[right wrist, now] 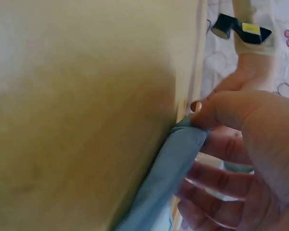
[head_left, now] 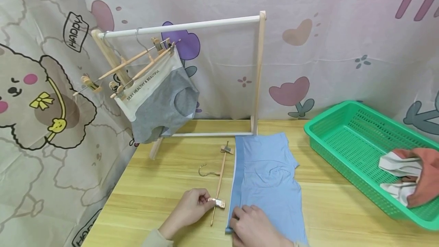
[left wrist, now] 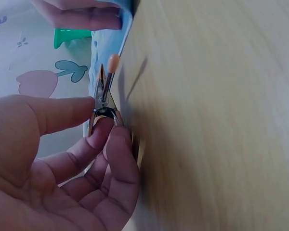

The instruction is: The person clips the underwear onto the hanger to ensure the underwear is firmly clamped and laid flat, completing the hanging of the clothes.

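Blue boxer briefs [head_left: 267, 174] lie flat on the table, waistband toward the left. Beside that waistband lies a wooden clip hanger [head_left: 222, 170] with a metal hook. My left hand [head_left: 192, 208] pinches the hanger's near clip [head_left: 217, 202] between thumb and fingers; in the left wrist view the clip [left wrist: 105, 101] stands apart from the blue cloth. My right hand [head_left: 255, 226] pinches the near end of the waistband, and in the right wrist view the waistband [right wrist: 171, 163] is slightly raised between thumb and index finger. The far clip [head_left: 227, 149] lies near the waistband's far end.
A rack with a white rail [head_left: 212, 24] stands at the back left. Grey briefs [head_left: 164, 98] hang there from a clip hanger, beside another hanger [head_left: 127, 64]. A green basket [head_left: 346, 155] at the right holds a rust-and-white garment [head_left: 425, 178].
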`<move>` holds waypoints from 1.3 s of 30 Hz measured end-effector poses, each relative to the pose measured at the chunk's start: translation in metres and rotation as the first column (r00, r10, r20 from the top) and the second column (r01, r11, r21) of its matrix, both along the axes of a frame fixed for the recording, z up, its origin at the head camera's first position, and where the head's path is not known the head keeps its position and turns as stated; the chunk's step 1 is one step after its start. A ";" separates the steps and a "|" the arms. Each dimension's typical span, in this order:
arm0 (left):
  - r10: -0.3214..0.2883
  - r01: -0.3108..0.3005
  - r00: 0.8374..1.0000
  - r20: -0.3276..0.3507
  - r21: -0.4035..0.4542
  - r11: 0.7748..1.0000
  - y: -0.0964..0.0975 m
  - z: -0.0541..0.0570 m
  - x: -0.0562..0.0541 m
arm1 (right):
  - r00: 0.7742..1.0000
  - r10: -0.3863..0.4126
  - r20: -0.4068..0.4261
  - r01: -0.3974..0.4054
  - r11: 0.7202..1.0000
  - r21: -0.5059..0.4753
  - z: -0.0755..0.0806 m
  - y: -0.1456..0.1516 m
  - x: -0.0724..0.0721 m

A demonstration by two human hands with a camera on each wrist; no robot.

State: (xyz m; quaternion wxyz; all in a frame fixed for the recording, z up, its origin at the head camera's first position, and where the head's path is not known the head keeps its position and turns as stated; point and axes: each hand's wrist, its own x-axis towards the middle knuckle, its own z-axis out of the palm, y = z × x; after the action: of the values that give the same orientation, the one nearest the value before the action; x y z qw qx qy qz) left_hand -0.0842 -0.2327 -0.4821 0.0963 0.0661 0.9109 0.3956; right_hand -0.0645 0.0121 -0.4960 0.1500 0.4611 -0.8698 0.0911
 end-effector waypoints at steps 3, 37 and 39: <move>0.002 -0.002 1.000 -0.002 0.000 1.000 0.001 0.001 -0.001 | 0.999 -0.011 -0.033 0.011 1.000 -0.012 -0.004 -0.002 0.002; -0.265 0.143 0.903 0.339 0.345 0.928 -0.016 -0.009 -0.029 | 0.924 -0.092 0.372 0.162 0.973 -0.163 0.000 0.004 -0.008; -0.252 0.119 0.904 0.345 0.361 0.925 -0.017 -0.010 -0.029 | 0.920 -0.079 0.383 0.154 0.973 -0.170 0.001 0.005 -0.009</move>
State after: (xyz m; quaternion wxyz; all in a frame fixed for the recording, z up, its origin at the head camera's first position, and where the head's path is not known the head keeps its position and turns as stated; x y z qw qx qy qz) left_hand -0.1133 -0.2497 -0.4925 0.2985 0.0900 0.7838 0.5371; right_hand -0.0734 0.0172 -0.4954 0.0316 0.3653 -0.8951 0.2537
